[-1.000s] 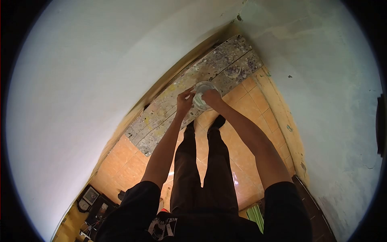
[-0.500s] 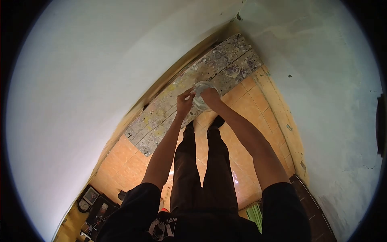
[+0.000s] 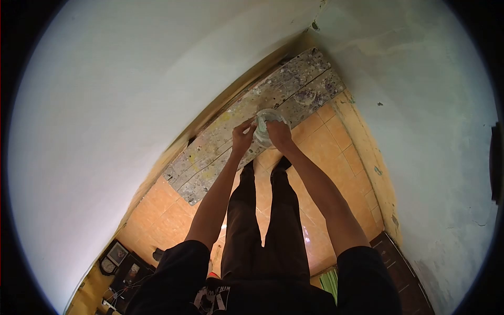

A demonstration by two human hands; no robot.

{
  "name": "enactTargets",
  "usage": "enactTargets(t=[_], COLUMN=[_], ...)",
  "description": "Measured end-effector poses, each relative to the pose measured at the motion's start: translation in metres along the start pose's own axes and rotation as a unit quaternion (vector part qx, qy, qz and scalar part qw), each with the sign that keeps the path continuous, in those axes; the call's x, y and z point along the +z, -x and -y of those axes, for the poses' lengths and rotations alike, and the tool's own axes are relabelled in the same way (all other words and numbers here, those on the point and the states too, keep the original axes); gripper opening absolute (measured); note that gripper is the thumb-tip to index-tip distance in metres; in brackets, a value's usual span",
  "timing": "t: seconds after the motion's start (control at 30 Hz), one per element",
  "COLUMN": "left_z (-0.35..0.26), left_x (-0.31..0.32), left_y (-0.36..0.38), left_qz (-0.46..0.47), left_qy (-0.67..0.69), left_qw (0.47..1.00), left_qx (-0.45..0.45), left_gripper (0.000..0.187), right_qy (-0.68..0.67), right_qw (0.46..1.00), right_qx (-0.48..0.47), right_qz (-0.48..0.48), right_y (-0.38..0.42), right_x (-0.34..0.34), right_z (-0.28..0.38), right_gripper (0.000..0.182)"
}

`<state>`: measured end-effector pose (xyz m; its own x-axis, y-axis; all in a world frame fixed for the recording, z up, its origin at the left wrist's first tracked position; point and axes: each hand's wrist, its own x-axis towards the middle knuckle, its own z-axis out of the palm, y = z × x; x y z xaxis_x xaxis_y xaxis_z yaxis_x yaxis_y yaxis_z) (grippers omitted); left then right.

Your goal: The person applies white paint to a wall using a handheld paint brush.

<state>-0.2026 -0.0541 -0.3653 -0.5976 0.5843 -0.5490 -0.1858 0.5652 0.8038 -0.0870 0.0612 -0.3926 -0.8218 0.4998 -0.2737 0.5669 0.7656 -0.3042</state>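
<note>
A round, see-through plastic tub point(image 3: 271, 113) with pale contents is held up in front of me, above the edge of a paint-spattered plank bench point(image 3: 210, 153). My left hand point(image 3: 242, 136) pinches the tub's left rim between thumb and fingers. My right hand point(image 3: 279, 134) reaches over the near right side, its curled fingers inside the tub. Whatever those fingers hold, if anything, is too small to make out.
Pale walls rise on the left point(image 3: 121, 105) and right point(image 3: 430, 126), meeting in a corner beyond the bench. Orange tiles point(image 3: 336, 152) cover the floor around my feet. Dark furniture with cables point(image 3: 123, 278) stands at lower left, and a green striped item point(image 3: 329, 283) lies behind me.
My right hand has shifted slightly down and toward the tub's right side, showing more of the inside. In view, the tub and both hands sit a little lower; the left hand keeps its hold.
</note>
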Motion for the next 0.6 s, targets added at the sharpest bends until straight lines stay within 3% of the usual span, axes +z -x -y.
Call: enactTargets(t=[0.03,0.13,0.23,0.33,0.43,0.5,0.6], left_z=[-0.003,0.004,0.005,-0.012,-0.004,-0.004,-0.012], left_x=[0.0,0.0,0.003,0.0,0.001,0.0,-0.001], left_y=[0.002,-0.001,0.0,0.008,0.004,0.004,0.009], left_qz=[0.012,0.003,-0.026,0.01,-0.007,-0.003,-0.011], left_qy=[0.001,0.008,0.004,0.039,0.002,0.003,-0.016], left_qw=[0.999,0.999,0.997,0.999,0.999,0.999,0.999], left_qx=[-0.049,0.044,0.069,-0.02,0.052,0.035,0.032], left_gripper=[0.034,0.035,0.034,0.033,0.034,0.034,0.035], right_qy=[-0.007,0.0,0.045,0.042,-0.001,-0.003,-0.005], right_qw=[1.0,0.997,0.996,0.998,0.997,0.996,0.997], right_qx=[-0.014,-0.046,-0.051,-0.041,-0.045,-0.06,-0.01], right_qz=[0.023,0.067,0.051,0.03,0.059,0.061,0.074], right_y=[0.0,-0.003,-0.012,-0.01,0.002,0.003,-0.009], right_x=[0.0,-0.002,-0.001,-0.004,-0.003,-0.003,-0.004], right_z=[-0.001,-0.005,-0.004,-0.004,0.0,0.0,-0.003], right_gripper=[0.011,0.013,0.012,0.012,0.013,0.013,0.013])
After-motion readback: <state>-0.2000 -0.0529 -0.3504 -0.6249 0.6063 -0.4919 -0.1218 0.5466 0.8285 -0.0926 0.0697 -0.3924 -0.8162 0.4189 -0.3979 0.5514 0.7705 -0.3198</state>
